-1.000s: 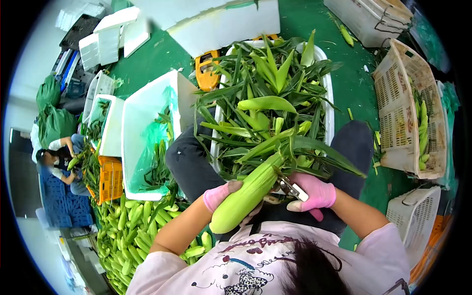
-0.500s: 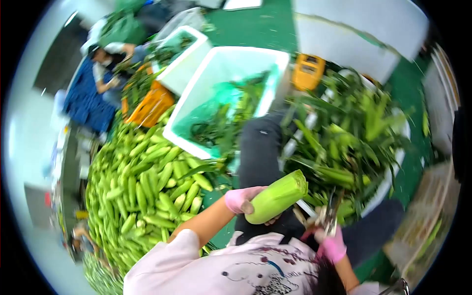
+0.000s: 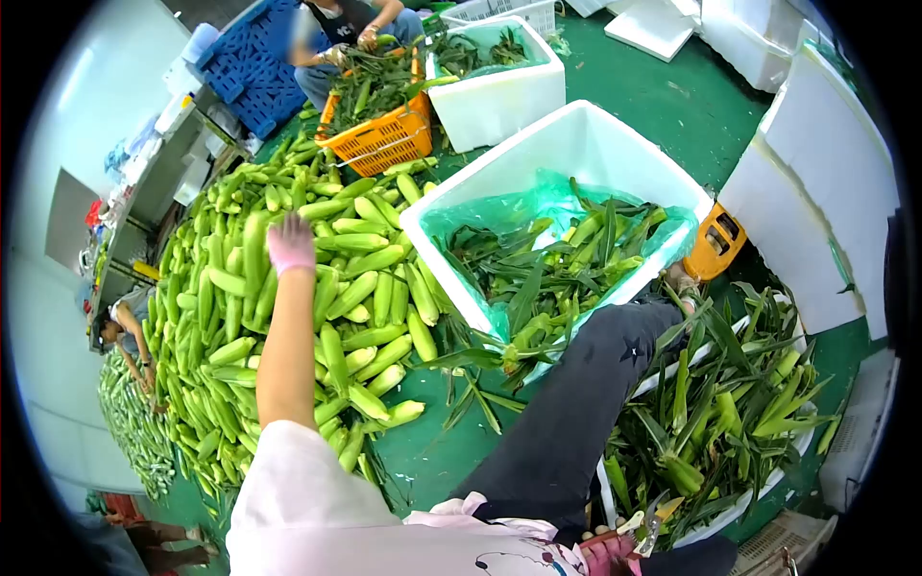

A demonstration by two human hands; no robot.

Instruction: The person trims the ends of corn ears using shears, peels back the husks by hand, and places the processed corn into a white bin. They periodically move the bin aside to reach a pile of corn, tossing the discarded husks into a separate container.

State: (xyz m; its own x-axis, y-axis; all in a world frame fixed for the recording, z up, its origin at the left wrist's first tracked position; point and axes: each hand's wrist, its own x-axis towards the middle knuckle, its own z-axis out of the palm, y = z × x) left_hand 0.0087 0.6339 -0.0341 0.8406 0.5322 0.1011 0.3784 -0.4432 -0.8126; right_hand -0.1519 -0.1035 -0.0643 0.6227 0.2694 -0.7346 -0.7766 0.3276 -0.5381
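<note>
My left hand (image 3: 291, 245), in a pink glove, is stretched out over a large pile of trimmed green corn cobs (image 3: 379, 298). It is beside a cob (image 3: 254, 252) near the pile's upper part; whether its fingers touch or grip that cob is unclear. Low in the view, by my lap, my right hand (image 3: 610, 552) is in a pink glove and closed around the handles of pruning shears (image 3: 653, 523). The shears lie close to a white container (image 3: 740, 504) heaped with corn husks and leaves (image 3: 715, 413).
A white foam box (image 3: 451, 259) lined with green plastic holds leaves. Behind it are an orange basket (image 3: 384, 139), another foam box (image 3: 499, 106) and a co-worker (image 3: 351, 29) handling leaves. A yellow-orange crate (image 3: 715, 245) stands at right. Another person (image 3: 125, 331) is at far left.
My left hand has moved from near my lap out over the pile, and the cob it held is no longer in it there. My right hand stays low with the shears. The view has shifted.
</note>
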